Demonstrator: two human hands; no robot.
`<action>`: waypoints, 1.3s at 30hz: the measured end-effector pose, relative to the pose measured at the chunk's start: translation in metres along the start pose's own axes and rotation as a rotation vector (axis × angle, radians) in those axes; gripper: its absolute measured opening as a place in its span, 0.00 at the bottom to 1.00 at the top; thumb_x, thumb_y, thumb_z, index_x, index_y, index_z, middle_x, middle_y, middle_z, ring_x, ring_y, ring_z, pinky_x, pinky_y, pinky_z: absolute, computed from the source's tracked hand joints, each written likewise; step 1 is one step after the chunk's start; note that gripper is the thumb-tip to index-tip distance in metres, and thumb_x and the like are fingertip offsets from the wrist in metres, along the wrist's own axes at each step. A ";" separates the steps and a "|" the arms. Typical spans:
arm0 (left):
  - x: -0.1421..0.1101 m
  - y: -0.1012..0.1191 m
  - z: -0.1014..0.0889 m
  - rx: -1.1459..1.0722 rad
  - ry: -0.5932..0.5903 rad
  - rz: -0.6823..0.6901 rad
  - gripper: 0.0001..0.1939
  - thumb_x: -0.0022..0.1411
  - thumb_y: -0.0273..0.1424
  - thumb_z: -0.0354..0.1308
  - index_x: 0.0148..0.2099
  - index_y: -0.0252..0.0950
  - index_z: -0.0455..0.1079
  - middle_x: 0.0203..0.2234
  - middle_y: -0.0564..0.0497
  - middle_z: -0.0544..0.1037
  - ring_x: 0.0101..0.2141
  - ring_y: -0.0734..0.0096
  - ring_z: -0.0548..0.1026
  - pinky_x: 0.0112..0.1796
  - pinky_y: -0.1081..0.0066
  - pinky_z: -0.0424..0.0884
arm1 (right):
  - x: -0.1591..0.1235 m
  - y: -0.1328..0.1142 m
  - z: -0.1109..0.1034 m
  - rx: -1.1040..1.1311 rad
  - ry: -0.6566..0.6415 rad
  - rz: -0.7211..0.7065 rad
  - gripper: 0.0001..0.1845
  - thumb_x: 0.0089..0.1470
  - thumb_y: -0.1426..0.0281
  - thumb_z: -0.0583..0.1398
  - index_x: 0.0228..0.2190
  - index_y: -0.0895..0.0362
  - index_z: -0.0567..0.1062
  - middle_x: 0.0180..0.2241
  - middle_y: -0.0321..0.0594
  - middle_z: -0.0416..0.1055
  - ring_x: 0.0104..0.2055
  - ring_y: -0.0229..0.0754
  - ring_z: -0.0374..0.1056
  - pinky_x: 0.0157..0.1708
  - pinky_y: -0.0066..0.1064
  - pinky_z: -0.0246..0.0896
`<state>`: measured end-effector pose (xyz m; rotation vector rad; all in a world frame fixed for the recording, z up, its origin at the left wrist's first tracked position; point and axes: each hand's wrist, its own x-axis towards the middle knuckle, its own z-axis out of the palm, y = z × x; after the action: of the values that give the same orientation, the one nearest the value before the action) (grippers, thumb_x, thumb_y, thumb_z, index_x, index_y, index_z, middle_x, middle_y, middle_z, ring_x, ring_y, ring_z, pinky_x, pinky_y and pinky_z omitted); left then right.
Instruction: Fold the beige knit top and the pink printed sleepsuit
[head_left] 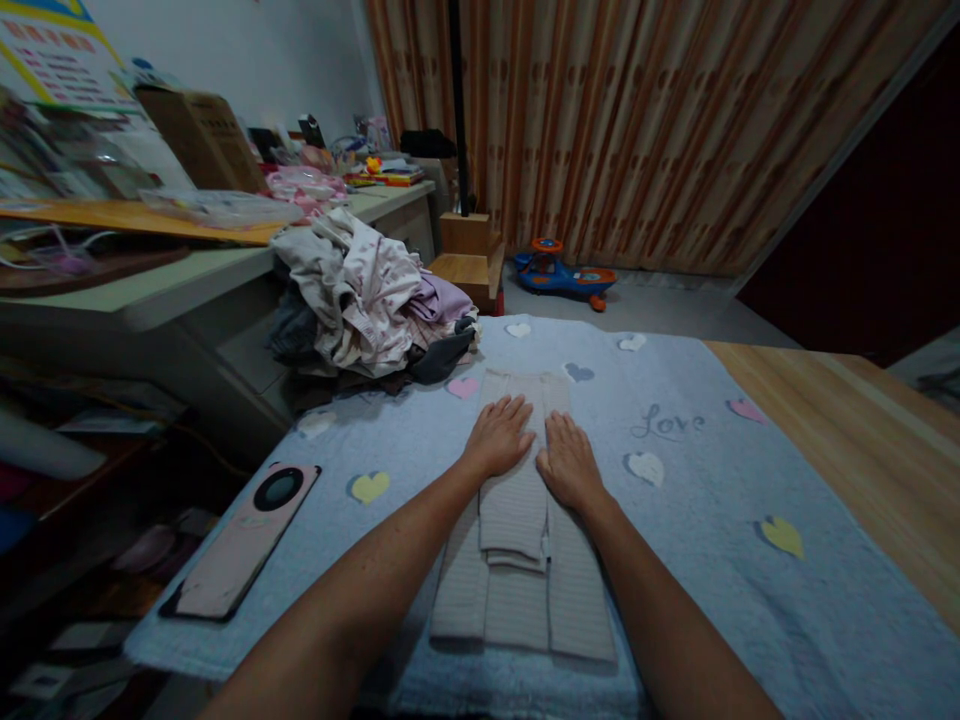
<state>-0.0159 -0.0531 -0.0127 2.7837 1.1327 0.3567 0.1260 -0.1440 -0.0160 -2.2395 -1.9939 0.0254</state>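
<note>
A light grey ribbed garment (516, 600) lies on a blue blanket, with its sides and sleeves folded inward into a long narrow shape. My left hand (500, 435) rests flat on its upper left part, fingers spread a little and pointing away from me. Beside it, my right hand (571, 460) lies flat on the upper right part, with its fingers stretched out. A narrow strip of the cloth shows between the two hands. The folded sleeve ends sit in the middle, below my hands. Neither hand grips anything.
The blue blanket (697, 560) with heart patterns covers a wooden surface (847, 420). A heap of crumpled clothes (367, 290) is at the back left. A pink phone (240, 550) lies near the left edge. A cluttered desk (172, 290) stands left; a toy ride-on car (559, 275) is behind.
</note>
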 end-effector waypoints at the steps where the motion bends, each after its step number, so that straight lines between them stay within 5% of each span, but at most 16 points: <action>1: 0.000 0.000 0.000 0.002 0.002 0.001 0.29 0.69 0.43 0.46 0.68 0.40 0.56 0.68 0.49 0.57 0.67 0.54 0.54 0.63 0.51 0.54 | 0.000 0.000 0.000 0.000 0.002 0.001 0.33 0.61 0.68 0.47 0.65 0.68 0.57 0.69 0.52 0.49 0.71 0.53 0.41 0.67 0.47 0.38; 12: 0.000 -0.002 0.003 0.007 0.013 0.010 0.29 0.69 0.43 0.46 0.68 0.40 0.56 0.68 0.48 0.57 0.66 0.55 0.55 0.62 0.52 0.55 | -0.002 -0.002 -0.002 0.005 0.000 0.011 0.33 0.61 0.68 0.47 0.65 0.67 0.57 0.68 0.50 0.50 0.71 0.50 0.41 0.67 0.49 0.34; 39: -0.001 0.001 -0.001 -0.004 0.000 -0.006 0.28 0.69 0.43 0.46 0.68 0.40 0.57 0.68 0.48 0.58 0.66 0.55 0.55 0.63 0.53 0.54 | -0.002 -0.004 -0.004 -0.025 0.025 0.025 0.32 0.60 0.67 0.47 0.64 0.65 0.58 0.68 0.51 0.51 0.69 0.51 0.46 0.63 0.47 0.42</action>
<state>-0.0159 -0.0541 -0.0117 2.7760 1.1391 0.3575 0.1226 -0.1464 -0.0117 -2.2677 -1.9644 -0.0248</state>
